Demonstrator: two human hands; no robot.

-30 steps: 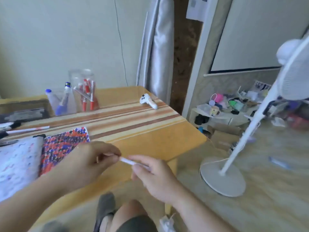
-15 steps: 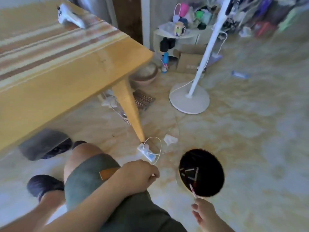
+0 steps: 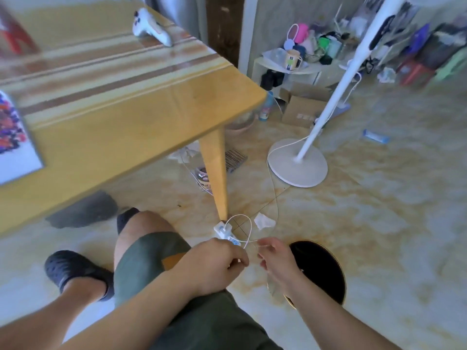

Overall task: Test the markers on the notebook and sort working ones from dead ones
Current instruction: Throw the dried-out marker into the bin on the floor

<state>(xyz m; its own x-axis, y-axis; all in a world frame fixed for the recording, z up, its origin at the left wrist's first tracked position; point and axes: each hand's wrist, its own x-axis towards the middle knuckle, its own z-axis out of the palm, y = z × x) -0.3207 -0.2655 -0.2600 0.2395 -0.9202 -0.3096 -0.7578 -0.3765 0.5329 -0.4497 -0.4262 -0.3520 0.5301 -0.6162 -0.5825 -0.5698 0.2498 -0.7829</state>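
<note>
A wooden table (image 3: 141, 127) filled the upper left, with a white controller (image 3: 151, 27) lying at its far edge and the notebook (image 3: 11, 137), covered in coloured marks, cut off at the left border. A white fan stand (image 3: 298, 161) stood on the floor to the right. A round black bin (image 3: 321, 269) was seen on the floor beside the person's right knee. The left hand (image 3: 214, 265) was held over the thigh, fingers curled; whether anything was pinched in it could not be told. The right hand (image 3: 276, 256) was held just left of the bin, fingers loosely spread and holding nothing. No marker could be made out.
</note>
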